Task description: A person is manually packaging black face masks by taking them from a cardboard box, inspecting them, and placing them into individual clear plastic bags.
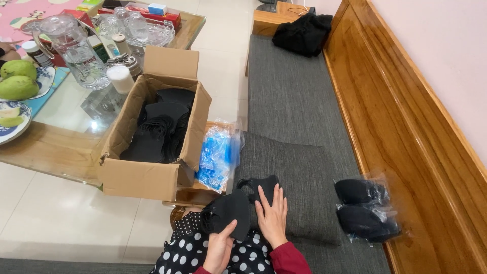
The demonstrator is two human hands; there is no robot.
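Note:
My left hand grips a small stack of black fabric face masks over my lap, thumb on top. Flat on another black mask lies my right hand, pressing it onto the grey cushion beside me. An open cardboard box with many more black masks stands on the low table's edge just ahead. A pack of clear plastic bags with blue print leans against the box.
Two filled clear bags of black masks lie on the bench to my right. The wooden bench back runs along the wall. The glass-topped table holds a pitcher, glasses, mangoes and plates. Dark cloth sits at the bench's far end.

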